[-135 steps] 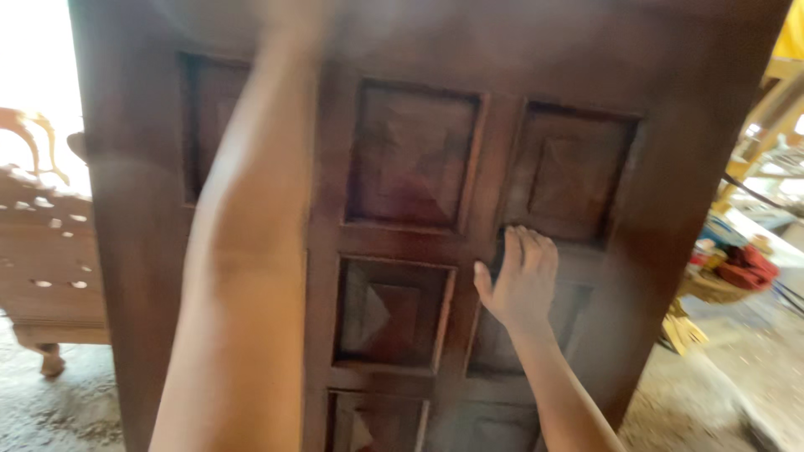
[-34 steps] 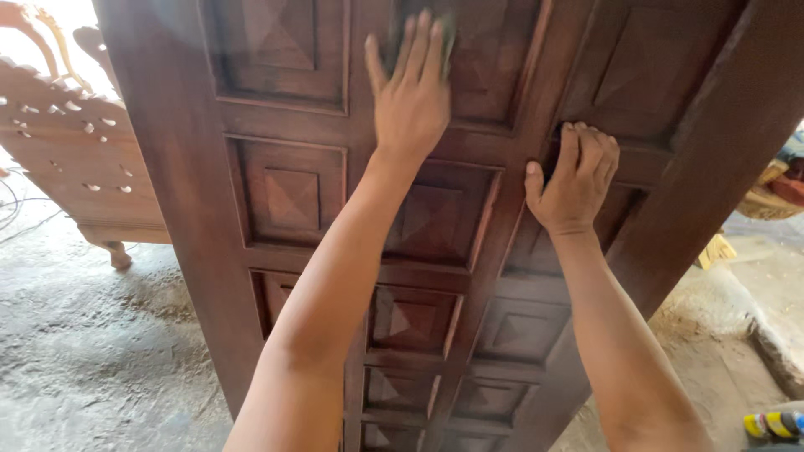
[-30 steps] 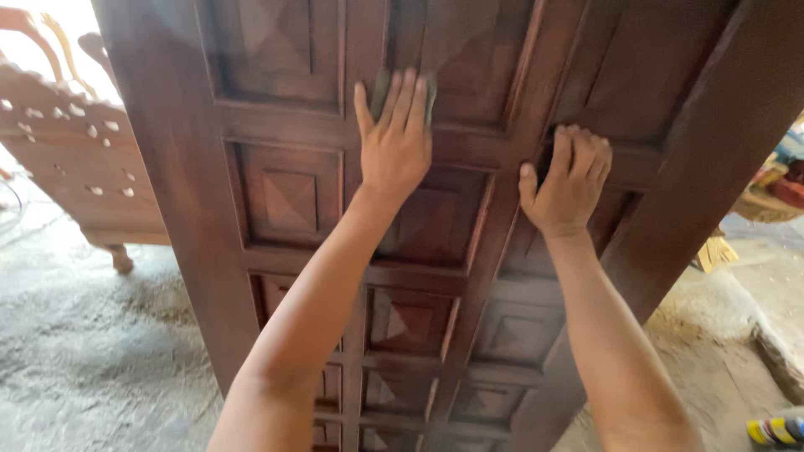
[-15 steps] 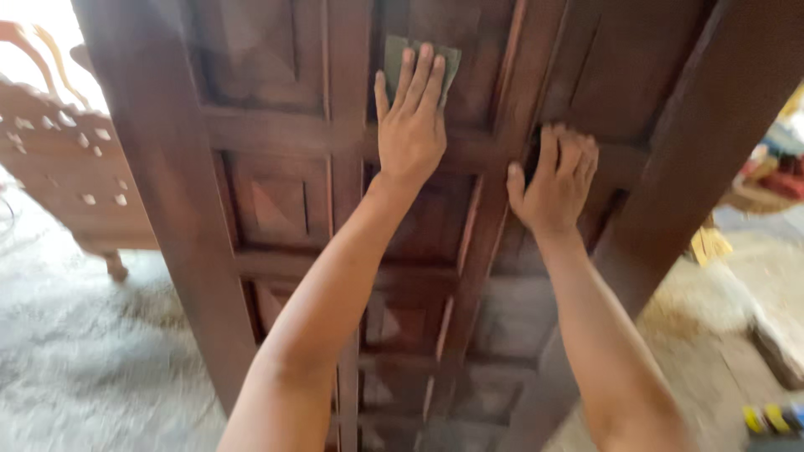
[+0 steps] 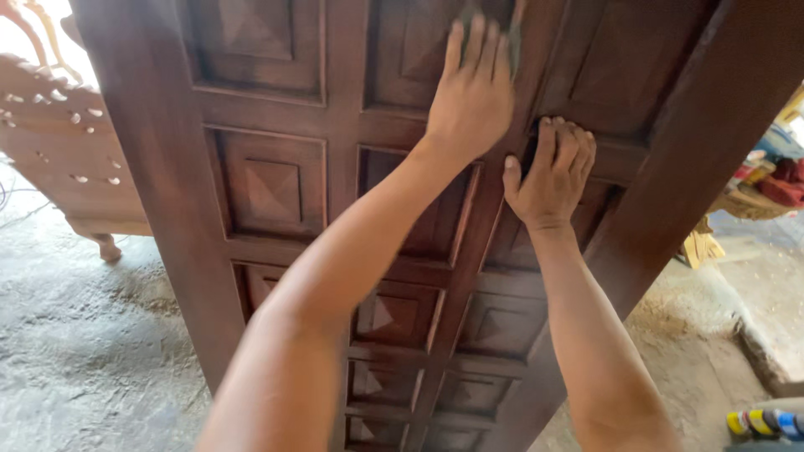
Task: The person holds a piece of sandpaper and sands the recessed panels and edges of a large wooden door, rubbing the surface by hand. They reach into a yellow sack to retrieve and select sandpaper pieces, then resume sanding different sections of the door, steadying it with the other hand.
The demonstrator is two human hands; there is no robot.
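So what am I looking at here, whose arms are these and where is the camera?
The camera sits on a person's head and looks down along their own two bare arms, so there is only this one view. In front of them stands a big dark wooden door with square carved panels, leaning a little. The left hand lies flat, fingers spread, high on the door, pressing a small greyish sheet against the wood; only its edge peeks out past the fingers, so I cannot say exactly what it is. The right hand rests beside it, fingers curled onto a ledge of the door. It holds nothing that I can see. At the left stands a pale carved piece of furniture on the dusty floor.
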